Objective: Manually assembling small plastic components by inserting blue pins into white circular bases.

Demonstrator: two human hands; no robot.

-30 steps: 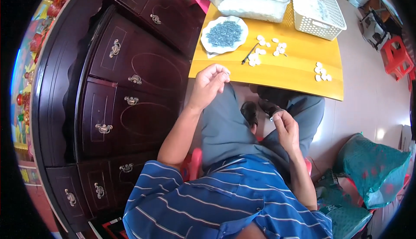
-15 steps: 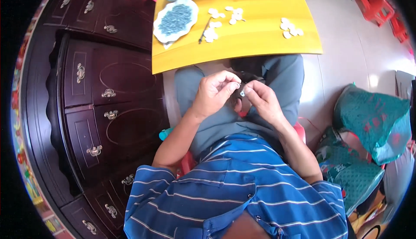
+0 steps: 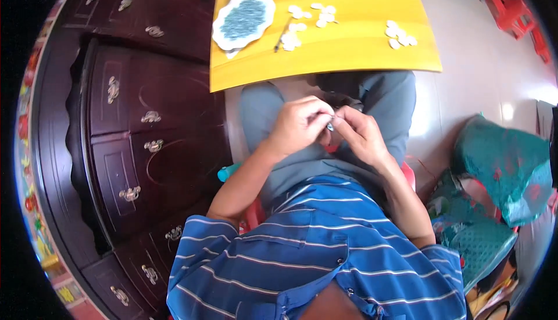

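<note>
Head view: looking down at a seated person, both hands meeting over the lap, just near of a yellow table.
Dark wooden cabinet [image 3: 128,134]: far left, several drawers with metal pulls; I count about ten pulls in view.
White dish [image 3: 243,19]: on the table's left end, scalloped rim, one of it, filled with tiny blue-grey pieces too small to count.
Thin dark tool [image 3: 281,34]: one, lying on the table just right of the dish.
White discs [image 3: 308,18]: a loose scatter of roughly a dozen at mid-table, and a second group of about five further right [image 3: 400,34].
Yellow table [image 3: 349,53]: far side of the lap, bearing all of the above.
Left hand [image 3: 297,127]: fingers curled narrow, thumb and forefinger pinched toward the middle.
Small metallic piece [image 3: 330,126]: one, between the two hands' fingertips above the grey trousers; which hand actually grips it I cannot tell.
Handling: judged very light, stiff, smooth and easy to drop; best held by its edges in a fingertip pinch.
Right hand [image 3: 361,137]: fingers closed narrow, tips touching the left hand's.
Green bags [image 3: 500,169]: on the floor at right, two or three, soft.
</note>
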